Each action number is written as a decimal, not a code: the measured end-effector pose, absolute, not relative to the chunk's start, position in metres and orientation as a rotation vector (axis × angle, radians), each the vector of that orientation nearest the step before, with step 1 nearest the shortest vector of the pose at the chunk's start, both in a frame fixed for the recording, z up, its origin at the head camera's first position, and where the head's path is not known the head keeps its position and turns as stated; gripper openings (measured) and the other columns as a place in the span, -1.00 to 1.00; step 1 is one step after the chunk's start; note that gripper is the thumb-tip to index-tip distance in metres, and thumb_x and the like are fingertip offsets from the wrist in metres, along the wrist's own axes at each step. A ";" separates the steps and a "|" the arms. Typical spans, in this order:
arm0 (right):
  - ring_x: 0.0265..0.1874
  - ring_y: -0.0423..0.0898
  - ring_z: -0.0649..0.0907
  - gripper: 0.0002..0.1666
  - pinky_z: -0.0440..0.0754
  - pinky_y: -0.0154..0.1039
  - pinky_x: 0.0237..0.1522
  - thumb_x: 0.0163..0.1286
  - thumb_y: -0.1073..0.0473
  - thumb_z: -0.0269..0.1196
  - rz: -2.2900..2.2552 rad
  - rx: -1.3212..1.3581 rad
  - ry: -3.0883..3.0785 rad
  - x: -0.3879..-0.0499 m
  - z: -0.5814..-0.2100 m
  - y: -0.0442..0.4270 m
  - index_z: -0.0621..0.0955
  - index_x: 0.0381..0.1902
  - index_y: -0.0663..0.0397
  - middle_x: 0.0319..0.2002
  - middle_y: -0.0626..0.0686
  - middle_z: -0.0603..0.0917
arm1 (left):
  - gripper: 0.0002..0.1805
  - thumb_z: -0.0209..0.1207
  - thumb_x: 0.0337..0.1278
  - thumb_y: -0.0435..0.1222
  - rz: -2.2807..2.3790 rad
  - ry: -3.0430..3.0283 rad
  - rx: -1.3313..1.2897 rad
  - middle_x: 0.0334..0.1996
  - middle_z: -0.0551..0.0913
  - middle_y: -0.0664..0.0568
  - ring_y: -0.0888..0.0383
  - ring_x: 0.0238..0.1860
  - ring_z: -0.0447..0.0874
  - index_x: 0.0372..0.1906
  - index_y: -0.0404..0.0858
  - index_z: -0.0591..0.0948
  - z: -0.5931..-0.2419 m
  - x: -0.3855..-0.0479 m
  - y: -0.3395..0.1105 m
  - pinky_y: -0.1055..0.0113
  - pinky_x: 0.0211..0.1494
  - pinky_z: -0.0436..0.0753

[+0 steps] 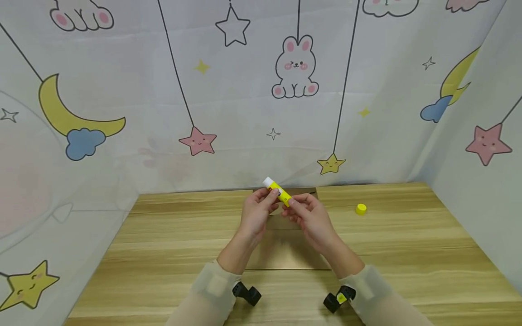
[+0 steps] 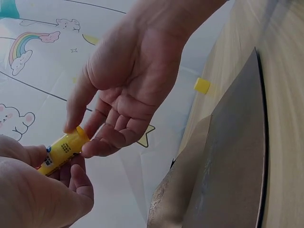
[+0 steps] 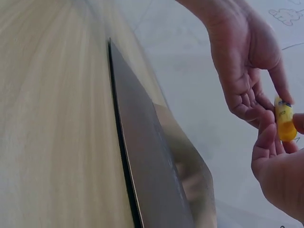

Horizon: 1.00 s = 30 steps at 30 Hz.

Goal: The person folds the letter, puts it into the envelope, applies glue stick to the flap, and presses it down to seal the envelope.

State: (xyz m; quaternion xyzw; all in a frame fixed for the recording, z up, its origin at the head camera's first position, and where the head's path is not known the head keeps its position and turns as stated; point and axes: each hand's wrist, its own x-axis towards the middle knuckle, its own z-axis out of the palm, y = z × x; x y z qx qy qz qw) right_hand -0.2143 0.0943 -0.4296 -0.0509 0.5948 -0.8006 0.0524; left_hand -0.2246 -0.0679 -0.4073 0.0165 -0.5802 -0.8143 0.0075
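A yellow glue stick [image 1: 280, 194] is held in the air between both hands, slanting, its white end [image 1: 267, 181] up and to the left. My left hand [image 1: 257, 213] pinches its middle between thumb and fingers. At the lower end, the right hand [image 1: 315, 221] grips the yellow base [image 2: 80, 135] with thumb and fingertips. Below the hands lies a brown envelope-like sheet [image 1: 288, 251] on the table, its far flap [image 3: 192, 173] raised. Forearms cover parts of its sides.
To the right of the hands, a yellow cap [image 1: 360, 208] stands on the wood-grain table [image 1: 408, 253]. A white cloth backdrop [image 1: 244, 99] with printed stars and animals hangs behind the table and along its sides.
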 end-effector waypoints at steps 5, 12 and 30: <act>-0.17 -0.02 0.75 -0.69 0.75 -0.25 -0.09 0.45 0.36 0.41 -2.351 -0.349 2.257 -0.211 -0.432 0.091 0.56 0.06 0.24 -0.10 0.16 0.71 | -0.67 0.30 0.50 -0.30 -2.546 -1.818 0.064 -0.05 0.73 -0.11 0.14 -0.09 0.76 0.14 -0.48 0.64 -0.407 -0.224 -0.068 0.31 0.03 0.71; -0.16 -0.01 0.76 -0.70 0.70 -0.32 -0.15 0.57 0.23 0.32 -2.308 -0.284 2.225 -0.211 -0.429 0.088 0.51 0.12 0.23 -0.08 0.23 0.71 | -0.67 0.29 0.51 -0.30 -2.543 -1.818 0.071 -0.05 0.74 -0.10 0.14 -0.09 0.75 0.15 -0.48 0.64 -0.407 -0.224 -0.069 0.20 0.12 0.71; -0.12 -0.01 0.76 -0.67 0.76 -0.19 0.03 0.52 0.34 0.35 -2.344 -0.260 2.137 -0.210 -0.429 0.090 0.51 0.13 0.27 -0.04 0.19 0.70 | -0.67 0.29 0.52 -0.29 -2.526 -1.838 0.056 -0.04 0.74 -0.11 0.13 -0.09 0.76 0.13 -0.48 0.64 -0.408 -0.224 -0.068 0.34 -0.02 0.70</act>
